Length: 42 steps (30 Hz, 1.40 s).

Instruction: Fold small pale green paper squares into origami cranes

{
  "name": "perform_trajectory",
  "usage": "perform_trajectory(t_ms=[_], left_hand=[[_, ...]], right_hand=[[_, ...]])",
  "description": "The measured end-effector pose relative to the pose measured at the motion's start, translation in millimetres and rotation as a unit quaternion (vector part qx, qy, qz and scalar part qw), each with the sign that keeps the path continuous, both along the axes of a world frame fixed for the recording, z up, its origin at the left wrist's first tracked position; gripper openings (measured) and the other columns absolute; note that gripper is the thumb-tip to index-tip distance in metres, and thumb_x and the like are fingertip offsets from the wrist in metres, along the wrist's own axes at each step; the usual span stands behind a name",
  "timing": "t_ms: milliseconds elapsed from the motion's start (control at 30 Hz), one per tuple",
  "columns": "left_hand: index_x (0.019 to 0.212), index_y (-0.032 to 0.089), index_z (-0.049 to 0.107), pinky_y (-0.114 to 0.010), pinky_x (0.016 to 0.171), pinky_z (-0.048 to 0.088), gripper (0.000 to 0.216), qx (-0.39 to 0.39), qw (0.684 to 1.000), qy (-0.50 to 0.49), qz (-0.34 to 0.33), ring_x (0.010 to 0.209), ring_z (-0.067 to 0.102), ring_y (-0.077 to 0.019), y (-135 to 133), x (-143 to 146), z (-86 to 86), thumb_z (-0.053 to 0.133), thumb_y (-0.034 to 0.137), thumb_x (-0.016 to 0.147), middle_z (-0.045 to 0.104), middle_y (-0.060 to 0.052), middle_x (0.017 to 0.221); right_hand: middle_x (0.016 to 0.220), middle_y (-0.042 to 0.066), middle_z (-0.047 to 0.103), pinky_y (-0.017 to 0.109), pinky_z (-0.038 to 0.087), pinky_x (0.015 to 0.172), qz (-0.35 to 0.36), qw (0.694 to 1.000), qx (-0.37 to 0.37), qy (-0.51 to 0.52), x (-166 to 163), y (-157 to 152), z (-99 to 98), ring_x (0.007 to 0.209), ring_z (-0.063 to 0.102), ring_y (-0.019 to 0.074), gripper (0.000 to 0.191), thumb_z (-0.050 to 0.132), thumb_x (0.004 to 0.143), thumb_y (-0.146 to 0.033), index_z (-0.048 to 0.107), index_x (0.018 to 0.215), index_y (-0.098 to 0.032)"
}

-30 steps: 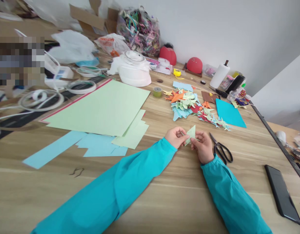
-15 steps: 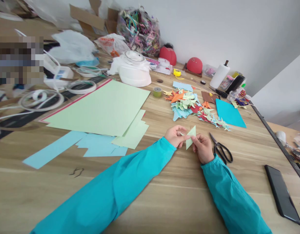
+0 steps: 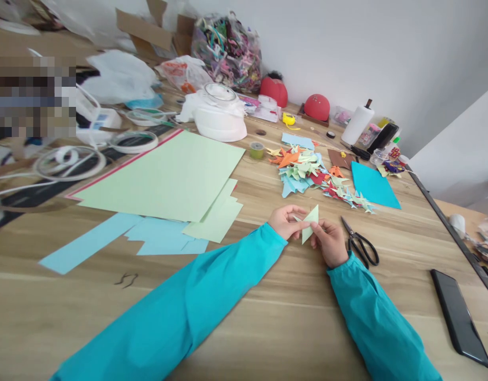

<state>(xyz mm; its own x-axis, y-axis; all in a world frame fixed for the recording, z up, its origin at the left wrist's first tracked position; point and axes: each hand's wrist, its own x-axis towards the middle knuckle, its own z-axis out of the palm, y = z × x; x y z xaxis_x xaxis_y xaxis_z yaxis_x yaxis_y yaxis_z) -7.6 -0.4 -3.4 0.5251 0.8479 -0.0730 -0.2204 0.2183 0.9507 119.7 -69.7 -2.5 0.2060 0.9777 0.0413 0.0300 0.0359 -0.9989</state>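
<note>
Nearest lay the two turquoise sleeves (image 3: pixel 180 304), stretched forward over the wooden table (image 3: pixel 263 333); right of them was a black phone (image 3: pixel 460 317), its screen dark; off to the left was a small dark scribble (image 3: pixel 126 279) on the wood. Past the cuffs, the left hand (image 3: pixel 285 222) and the right hand (image 3: pixel 330 239) met around the folded paper (image 3: pixel 312 216), a small pale green piece with pointed tips; each hand pinched it between thumb and fingers, the left at its left side, the right at its right edge (the tucked fingers behind it were partly hidden). The scissors (image 3: pixel 360 246) lay just beside the right hand, black handles towards the person; well to the left were a blue strip (image 3: pixel 89 243), some blue sheets (image 3: pixel 164 235) and, partly over these, green sheets (image 3: pixel 168 177). Beyond the hands spread a pile (image 3: pixel 305 168) of folded shapes in green, blue, orange and red; a turquoise sheet (image 3: pixel 374 185) lay to its right, a spool (image 3: pixel 257 150) to its left. Farther back stood a white hat (image 3: pixel 221 124), a white roll (image 3: pixel 357 126) and a red dome (image 3: pixel 317 107); behind them came a stuffed clear bag (image 3: pixel 228 53) and the pale wall (image 3: pixel 347 47).
</note>
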Motion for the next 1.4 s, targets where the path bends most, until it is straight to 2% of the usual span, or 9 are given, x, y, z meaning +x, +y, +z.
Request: perform_trajectory(t_ms=[167, 267, 467, 700, 833, 933, 1100, 1233, 1400], left_hand=[[0.082, 0.01, 0.057, -0.017, 0.028, 0.024, 0.047, -0.015, 0.999, 0.012, -0.036, 0.024, 0.039, -0.0053, 2.6, -2.2, 1.0, 0.076, 0.036, 0.048, 0.052, 0.006, 0.038], [0.086, 0.009, 0.059, -0.017, 0.029, 0.025, 0.047, -0.012, 0.999, 0.013, -0.026, 0.024, 0.038, -0.0059, 3.7, -3.0, 1.1, 0.074, 0.037, 0.052, 0.049, 0.006, 0.033], [0.093, 0.009, 0.061, -0.017, 0.031, 0.028, 0.046, -0.008, 1.0, 0.006, -0.017, 0.024, 0.041, -0.0073, 6.2, -4.0, -0.3, 0.069, 0.04, 0.06, 0.048, 0.005, 0.03], [0.11, 0.009, 0.055, -0.017, 0.03, 0.029, 0.052, -0.064, 0.997, -0.022, -0.035, 0.028, 0.048, -0.01, 6.4, -5.5, -0.4, 0.056, 0.045, 0.072, 0.054, 0.001, 0.037], [0.115, 0.012, 0.048, -0.02, 0.033, 0.039, 0.053, -0.106, 0.991, -0.084, -0.015, 0.034, 0.053, -0.0104, 6.9, -3.7, 1.6, 0.052, 0.045, 0.075, 0.063, -0.002, 0.059], [0.111, 0.012, 0.049, -0.02, 0.033, 0.04, 0.056, -0.094, 0.993, -0.07, -0.003, 0.036, 0.054, -0.0098, 5.4, -1.1, 2.7, 0.062, 0.044, 0.067, 0.063, -0.001, 0.062], [0.093, 0.011, 0.058, -0.018, 0.034, 0.037, 0.059, -0.017, 0.999, -0.028, -0.01, 0.036, 0.049, -0.0059, -2.0, 0.9, 2.7, 0.08, 0.028, 0.041, 0.064, -0.002, 0.066], [0.078, 0.01, 0.063, -0.019, 0.033, 0.033, 0.041, -0.017, 1.0, -0.019, 0.016, 0.032, 0.044, -0.0044, -2.3, -0.1, 1.4, 0.077, 0.031, 0.045, 0.063, -0.001, 0.057], [0.064, 0.012, 0.064, -0.018, 0.031, 0.025, 0.027, -0.031, 0.999, -0.017, 0.04, 0.028, 0.037, -0.0048, 4.1, -1.0, -2.3, 0.073, 0.032, 0.05, 0.046, 0.006, 0.032]], right_hand=[[0.037, -0.005, 0.05, 0.018, 0.029, 0.034, -0.019, 0.999, 0.011, 0.031, 0.3, 0.9, -4.0, 0.031, 0.039, 0.0054, 0.026, 0.063, 0.07, -0.037, 0.052, 0.059, -0.016], [0.039, -0.005, 0.052, 0.017, 0.029, 0.033, -0.043, 0.998, 0.015, 0.049, 0.4, 2.0, -6.1, 0.032, 0.041, 0.0056, 0.028, 0.066, 0.068, -0.035, 0.05, 0.056, -0.016], [0.046, -0.002, 0.056, 0.018, 0.031, 0.033, -0.013, 0.997, 0.01, 0.08, 0.9, 2.4, -5.1, 0.034, 0.043, 0.0061, 0.027, 0.063, 0.071, -0.038, 0.054, 0.058, -0.016], [0.049, -0.002, 0.057, 0.018, 0.03, 0.033, -0.03, 0.996, 0.013, 0.078, 0.4, 2.3, -4.4, 0.034, 0.043, 0.0058, 0.028, 0.064, 0.07, -0.038, 0.053, 0.057, -0.016], [0.047, -0.003, 0.056, 0.018, 0.029, 0.033, -0.048, 0.995, 0.022, 0.081, 0.4, 3.3, -6.0, 0.033, 0.042, 0.0054, 0.027, 0.063, 0.071, -0.038, 0.053, 0.059, -0.016], [0.047, -0.003, 0.056, 0.019, 0.029, 0.034, -0.071, 0.992, 0.028, 0.097, 0.2, 4.4, -7.0, 0.034, 0.041, 0.0057, 0.027, 0.063, 0.071, -0.039, 0.053, 0.061, -0.016], [0.044, -0.004, 0.054, 0.019, 0.031, 0.035, -0.071, 0.992, 0.037, 0.1, -0.1, 4.3, -6.1, 0.035, 0.042, 0.0068, 0.025, 0.063, 0.071, -0.037, 0.053, 0.061, -0.017], [0.052, -0.001, 0.059, 0.02, 0.032, 0.036, -0.037, 0.99, 0.018, 0.132, -0.6, 1.9, -2.6, 0.037, 0.044, 0.0068, 0.022, 0.065, 0.07, -0.034, 0.056, 0.06, -0.016], [0.052, -0.001, 0.06, 0.02, 0.037, 0.039, 0.003, 0.986, 0.003, 0.164, -1.0, -0.1, 0.2, 0.041, 0.049, 0.0081, 0.02, 0.067, 0.067, -0.029, 0.057, 0.057, -0.016]])
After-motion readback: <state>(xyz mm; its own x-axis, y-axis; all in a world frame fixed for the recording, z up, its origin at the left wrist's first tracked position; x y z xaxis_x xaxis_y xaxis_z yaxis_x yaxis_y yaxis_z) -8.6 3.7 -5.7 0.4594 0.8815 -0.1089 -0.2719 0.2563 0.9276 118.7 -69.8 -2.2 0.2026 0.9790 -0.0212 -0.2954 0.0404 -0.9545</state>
